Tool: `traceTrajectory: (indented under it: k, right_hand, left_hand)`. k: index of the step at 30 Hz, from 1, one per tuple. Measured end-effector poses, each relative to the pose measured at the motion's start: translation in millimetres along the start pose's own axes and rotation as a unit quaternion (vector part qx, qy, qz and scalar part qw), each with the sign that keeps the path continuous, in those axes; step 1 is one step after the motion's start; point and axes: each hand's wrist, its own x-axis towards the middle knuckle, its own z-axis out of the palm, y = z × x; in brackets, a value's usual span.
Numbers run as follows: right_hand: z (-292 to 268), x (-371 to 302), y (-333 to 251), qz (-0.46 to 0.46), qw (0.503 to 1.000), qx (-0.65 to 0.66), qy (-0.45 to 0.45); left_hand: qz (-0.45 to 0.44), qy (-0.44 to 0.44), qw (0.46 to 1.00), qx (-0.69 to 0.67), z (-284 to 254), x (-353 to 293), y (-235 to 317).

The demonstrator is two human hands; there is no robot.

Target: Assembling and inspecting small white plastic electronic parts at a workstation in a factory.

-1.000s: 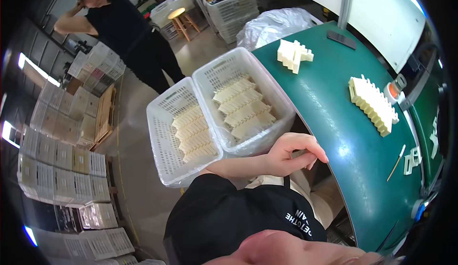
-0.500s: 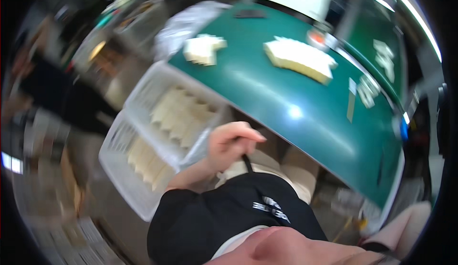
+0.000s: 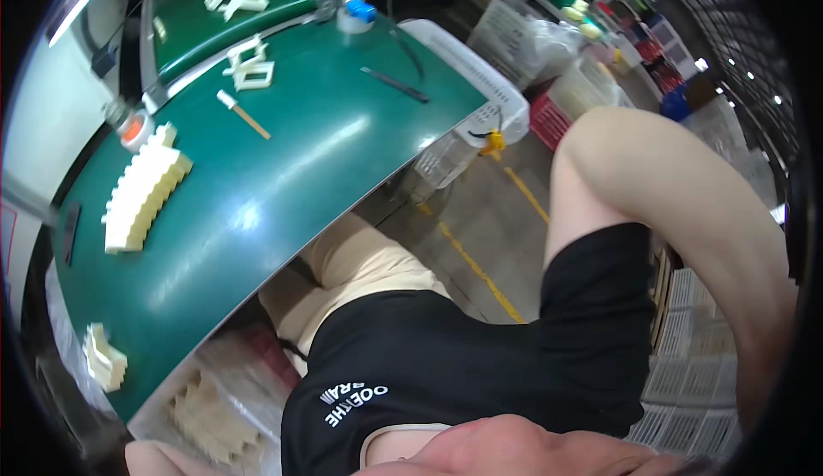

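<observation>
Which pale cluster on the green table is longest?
The stepped row beside the jar; the lower-left cluster and the pale frames are both shorter.

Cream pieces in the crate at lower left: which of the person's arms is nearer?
Left. The left arm shows just below the cream pieces in the picture; the right arm is raised and bent, on the body's far side.

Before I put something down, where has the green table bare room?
Free on the green table: between the long cream block row, the brush and the near edge; also between brush and black tool. Crowded: the far edge, with block row beside jar, and cream frame.
</observation>
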Motion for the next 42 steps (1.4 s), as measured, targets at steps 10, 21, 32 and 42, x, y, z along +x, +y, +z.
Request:
traceTrajectory:
  k: [10,21,32,42]
  right_hand:
    - [-15.7,-23.6,17.0,-0.045,0.999,-0.026,0.013]
    - [36.7,-62.5,60.7,0.105,0.988,-0.012,-0.113]
    - [65.9,-119.7,74.2,0.335,0.898,0.1,-0.267]
    - [127.1,-219.3,85.0,0.403,0.767,0.201,-0.457]
  left_hand:
    - [0.049,0.016,0.996,0.067,-7.2,45.5,22.4]
    - [0.084,0.076,0.979,0.168,-24.7,70.9,56.6]
    - [0.033,0.097,0.971,0.218,-16.4,72.0,54.1]
    - [0.042,0.226,0.874,0.428,-71.5,59.7,134.6]
